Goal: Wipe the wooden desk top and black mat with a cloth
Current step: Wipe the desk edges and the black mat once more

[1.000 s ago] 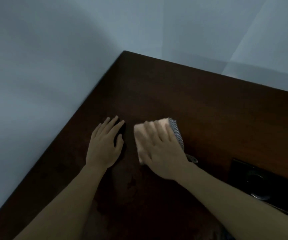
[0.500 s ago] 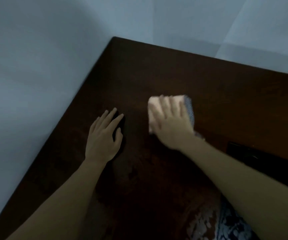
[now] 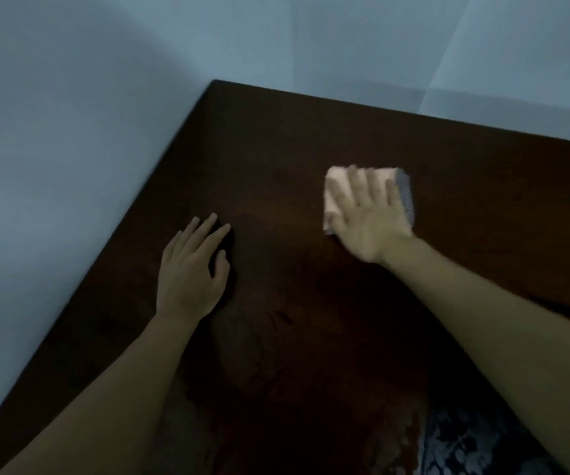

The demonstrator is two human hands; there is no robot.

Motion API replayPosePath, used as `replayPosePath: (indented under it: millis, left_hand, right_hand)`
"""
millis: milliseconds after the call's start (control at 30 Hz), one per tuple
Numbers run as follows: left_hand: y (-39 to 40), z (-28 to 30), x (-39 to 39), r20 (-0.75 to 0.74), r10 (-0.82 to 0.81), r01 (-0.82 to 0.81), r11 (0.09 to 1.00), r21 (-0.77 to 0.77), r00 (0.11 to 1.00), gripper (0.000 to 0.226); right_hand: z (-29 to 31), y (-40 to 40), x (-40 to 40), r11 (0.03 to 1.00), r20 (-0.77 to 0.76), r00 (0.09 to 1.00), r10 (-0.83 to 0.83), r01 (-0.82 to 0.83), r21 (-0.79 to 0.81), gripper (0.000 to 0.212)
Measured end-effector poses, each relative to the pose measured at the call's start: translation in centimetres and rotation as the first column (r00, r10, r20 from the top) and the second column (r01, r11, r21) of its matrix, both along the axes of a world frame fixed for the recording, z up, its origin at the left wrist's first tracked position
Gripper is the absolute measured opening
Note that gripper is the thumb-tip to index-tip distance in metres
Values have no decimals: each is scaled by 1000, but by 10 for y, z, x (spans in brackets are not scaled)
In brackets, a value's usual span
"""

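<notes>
Dark wooden table (image 3: 311, 138), its far corner against the pale wall (image 3: 71, 97). My left hand (image 3: 191, 272) lies flat on the wood, fingers straight and slightly spread, holding nothing. My right hand (image 3: 369, 217) presses flat, fingers extended, on the folded cloth (image 3: 333, 186); the cloth lies under the fingers, well right of the left hand, motion-blurred.

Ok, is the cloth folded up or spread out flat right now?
Folded: the cloth is a compact pad under the flat right hand, its patterned side showing along one edge.
</notes>
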State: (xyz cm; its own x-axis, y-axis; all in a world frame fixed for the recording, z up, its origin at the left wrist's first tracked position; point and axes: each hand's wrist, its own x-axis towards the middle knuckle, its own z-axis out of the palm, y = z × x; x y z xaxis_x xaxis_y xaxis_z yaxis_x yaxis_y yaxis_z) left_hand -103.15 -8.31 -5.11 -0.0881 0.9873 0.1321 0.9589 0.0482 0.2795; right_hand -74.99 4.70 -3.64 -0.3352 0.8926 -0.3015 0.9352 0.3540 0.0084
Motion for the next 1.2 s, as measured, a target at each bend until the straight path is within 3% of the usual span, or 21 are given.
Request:
replayPosePath:
  millis: [133, 267, 333, 400, 433, 533, 600, 667, 733, 800, 833, 867, 900, 967, 1067, 1200]
  left_hand:
    - [-4, 8, 5, -112, 14, -16, 1000, -11, 994, 52]
    - [-11, 23, 34, -39, 29, -29, 1000, -2, 999, 49]
    - [-21, 25, 64, 45, 43, -43, 999, 3, 998, 49]
    - [-34, 23, 95, 107, 38, -36, 999, -23, 994, 51]
    - [-38, 20, 108, 123, 31, -27, 999, -40, 992, 52]
    - [-44, 14, 136, 133, 47, -33, 994, -104, 990, 55]
    - [-44, 11, 146, 121, 69, -49, 986, -162, 990, 54]
    - [-46, 10, 151, 76, 72, -55, 978, -199, 995, 58]
    - [-46, 11, 153, 52, 81, -69, 977, -200, 995, 58]
    - [-45, 12, 156, 48, 97, -86, 977, -197, 994, 52]
    - [-45, 13, 157, 48, 99, -88, 977, -195, 994, 52]
    - [-45, 13, 157, 50, 99, -88, 978, -189, 994, 52]
    - [-45, 13, 157, 55, 99, -88, 980, -179, 994, 52]
    - [-45, 11, 157, 64, 101, -89, 983, -162, 993, 51]
    - [-46, 7, 157, 52, 105, -96, 985, -146, 993, 51]
    - [-46, 10, 157, 66, 101, -90, 984, -155, 993, 51]
  right_hand:
    - [3, -101, -23, 956, -176, 940, 290, -293, 11, 70]
    - [27, -102, 21, 817, -132, 808, 574, -577, 20, 62]
    - [33, -65, 48, 890, -45, 890, 455, -451, 74, 48]
    - [25, -26, 85, 963, 27, 963, 270, -270, 21, 70]
    - [19, -14, 98, 986, 44, 985, 167, -166, -27, 70]
    - [7, -15, 88, 1000, -20, 1000, -14, 14, -26, 66]
    - [13, -53, 61, 998, -66, 996, 64, -63, 23, 70]
    - [17, -107, 54, 970, -209, 947, 243, -232, 77, 72]
    - [14, -154, 66, 921, -253, 888, 385, -388, 38, 68]
    - [18, -150, 82, 859, -257, 832, 492, -511, -8, 60]
    - [20, -132, 89, 855, -222, 829, 513, -518, 39, 45]
    - [25, -110, 98, 882, -182, 864, 469, -469, 49, 29]
    - [26, -84, 108, 916, -131, 907, 401, -396, 67, 35]
    - [20, -35, 142, 978, 11, 978, 206, -206, 16, 73]
    - [6, -6, 160, 997, 14, 998, -54, 55, -58, 67]
    - [7, -68, 108, 1000, -66, 998, 15, -17, -22, 68]
